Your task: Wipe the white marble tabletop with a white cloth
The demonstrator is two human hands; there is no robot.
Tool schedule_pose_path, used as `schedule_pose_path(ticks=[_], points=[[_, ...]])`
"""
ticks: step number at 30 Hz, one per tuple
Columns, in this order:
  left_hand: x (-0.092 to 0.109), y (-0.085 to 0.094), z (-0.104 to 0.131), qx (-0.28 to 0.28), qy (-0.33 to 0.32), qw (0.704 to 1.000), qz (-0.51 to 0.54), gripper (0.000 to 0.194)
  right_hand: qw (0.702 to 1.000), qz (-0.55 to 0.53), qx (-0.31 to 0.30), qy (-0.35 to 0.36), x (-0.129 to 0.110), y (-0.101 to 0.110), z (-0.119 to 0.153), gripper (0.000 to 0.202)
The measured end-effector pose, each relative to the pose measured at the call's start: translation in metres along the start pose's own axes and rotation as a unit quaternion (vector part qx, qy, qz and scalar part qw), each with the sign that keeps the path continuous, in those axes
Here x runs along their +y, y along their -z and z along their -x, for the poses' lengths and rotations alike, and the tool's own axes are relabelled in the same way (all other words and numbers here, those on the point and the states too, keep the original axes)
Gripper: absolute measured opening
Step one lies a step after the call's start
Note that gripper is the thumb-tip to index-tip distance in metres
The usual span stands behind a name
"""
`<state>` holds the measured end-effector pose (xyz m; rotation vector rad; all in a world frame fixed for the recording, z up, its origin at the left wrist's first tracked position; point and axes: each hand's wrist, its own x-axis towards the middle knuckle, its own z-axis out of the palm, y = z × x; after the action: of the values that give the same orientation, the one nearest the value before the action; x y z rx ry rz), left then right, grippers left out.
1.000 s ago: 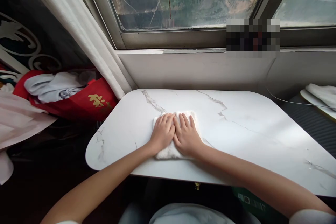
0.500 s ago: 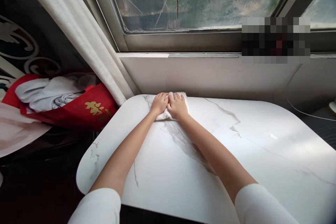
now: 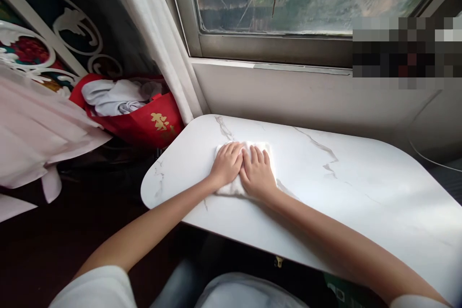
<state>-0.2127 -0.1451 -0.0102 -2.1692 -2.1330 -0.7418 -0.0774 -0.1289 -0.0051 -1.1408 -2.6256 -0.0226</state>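
Note:
A white cloth (image 3: 234, 188) lies spread on the white marble-patterned table (image 3: 187, 168), left of its middle. My left hand (image 3: 227, 163) rests flat on the left half of this cloth, fingers stretched forward. Beside it, my right hand (image 3: 258, 173) presses flat on the right half, its fingers slightly spread. The two hands touch or nearly touch at the thumbs. Part of the cloth is hidden under both palms.
A red bag (image 3: 140, 122) with pale clothes (image 3: 115, 96) stands left of the table, near a white curtain (image 3: 144, 24) and pink fabric (image 3: 39, 125). Behind the table are a wall (image 3: 252, 91) and a window (image 3: 306, 0). A blurred-out patch covers the upper right.
Both hands and the cloth have moved from the table's back edge toward me. The view has shifted, so more of the table's front edge and the pink fabric show.

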Motion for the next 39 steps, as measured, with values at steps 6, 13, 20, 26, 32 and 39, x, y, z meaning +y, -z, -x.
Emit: schedule_pose_path(ticks=[6, 13, 20, 26, 32, 39], points=[[0.022, 0.036, 0.103, -0.025, 0.01, 1.0, -0.016, 0.047, 0.994, -0.039, -0.012, 0.106, -0.043, 0.015, 0.075, 0.06], [-0.016, 0.041, 0.078, -0.035, 0.024, 0.999, -0.019, 0.046, 0.993, -0.061, -0.027, 0.092, -0.058, 0.007, 0.033, 0.058], [-0.098, 0.023, -0.032, -0.007, 0.046, 0.999, 0.001, 0.041, 0.997, -0.08, 0.009, 0.02, -0.048, -0.023, -0.088, 0.05], [-0.15, 0.013, -0.109, -0.018, 0.04, 0.998, 0.034, 0.039, 0.995, -0.095, 0.025, -0.021, -0.038, -0.044, -0.167, 0.045], [-0.182, 0.013, -0.143, -0.03, 0.038, 0.998, 0.038, 0.039, 0.994, -0.095, 0.034, -0.044, -0.042, -0.057, -0.209, 0.045], [-0.181, 0.021, -0.127, -0.034, 0.019, 0.999, 0.027, 0.041, 0.995, -0.085, 0.037, -0.04, -0.056, -0.056, -0.196, 0.049]])
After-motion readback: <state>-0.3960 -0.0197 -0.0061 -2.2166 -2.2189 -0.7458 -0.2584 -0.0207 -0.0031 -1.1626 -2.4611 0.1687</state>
